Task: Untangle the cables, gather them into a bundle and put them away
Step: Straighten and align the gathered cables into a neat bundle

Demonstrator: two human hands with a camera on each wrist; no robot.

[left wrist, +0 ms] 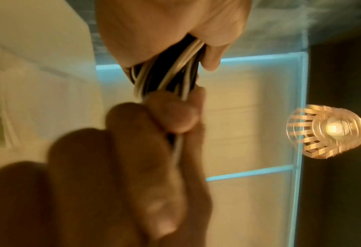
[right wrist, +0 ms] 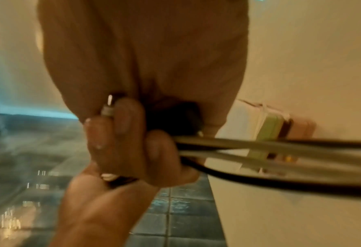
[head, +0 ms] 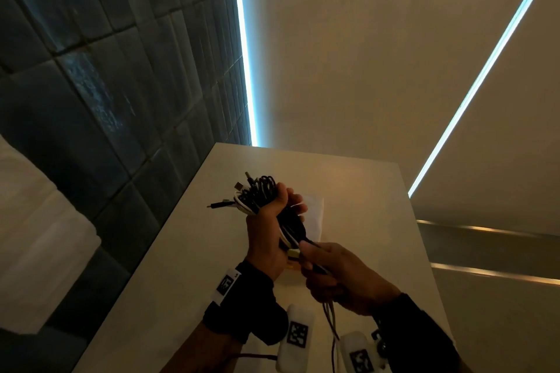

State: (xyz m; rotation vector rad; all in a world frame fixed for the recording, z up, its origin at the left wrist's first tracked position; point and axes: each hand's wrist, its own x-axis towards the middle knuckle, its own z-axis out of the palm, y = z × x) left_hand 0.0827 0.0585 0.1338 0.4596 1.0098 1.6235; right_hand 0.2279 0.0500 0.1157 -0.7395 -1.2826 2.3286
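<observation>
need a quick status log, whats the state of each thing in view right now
left hand: gripping the bundle, raised above the table
right hand: closed round the trailing cable ends
bundle of black and white cables: gathered in loops, held in the air, plug ends sticking out
trailing white and black cable ends: pulled taut, not yet wound in
flat white pouch: lying on the pale table

Cables (head: pixel 260 194): some braided black, some smooth white plastic, with shiny metal plugs (right wrist: pixel 110 100). Table (head: pixel 357 191) smooth, matt. Wall tiles (head: pixel 106 76) glossy, dark.
</observation>
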